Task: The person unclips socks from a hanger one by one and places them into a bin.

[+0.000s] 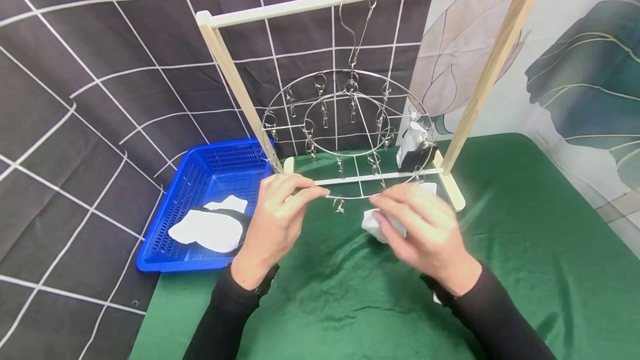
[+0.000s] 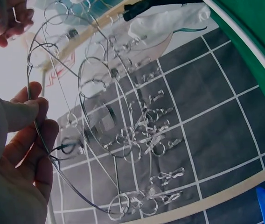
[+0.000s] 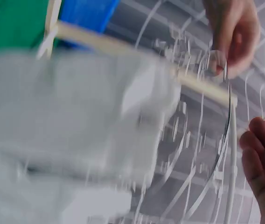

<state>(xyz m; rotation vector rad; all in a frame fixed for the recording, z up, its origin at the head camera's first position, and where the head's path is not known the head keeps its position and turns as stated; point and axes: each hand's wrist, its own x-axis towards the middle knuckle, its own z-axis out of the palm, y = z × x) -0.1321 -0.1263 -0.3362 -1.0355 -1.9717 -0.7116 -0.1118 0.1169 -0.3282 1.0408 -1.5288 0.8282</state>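
Note:
A round metal clip hanger (image 1: 367, 93) with two rings hangs by its hook, small clips dangling from it. My left hand (image 1: 280, 215) pinches the near edge of its outer ring between thumb and fingers; the left wrist view shows the grip (image 2: 25, 121) closely. My right hand (image 1: 425, 226) is by the ring's near right edge, its fingers (image 3: 258, 172) loosely bent and holding nothing in the right wrist view. A white and black sock (image 1: 412, 146) hangs at the ring's far right. Partly behind my right hand is another white sock (image 1: 372, 224); white cloth (image 3: 76, 107) fills much of the right wrist view, blurred.
A wooden rack (image 1: 475, 76) with a white top bar (image 1: 300, 7) bears the hanger. At the left, a blue basket (image 1: 150, 260) contains white and dark socks (image 1: 210, 229). Green cloth (image 1: 540, 271) covers the table, with a dark gridded backdrop (image 1: 125, 43) behind.

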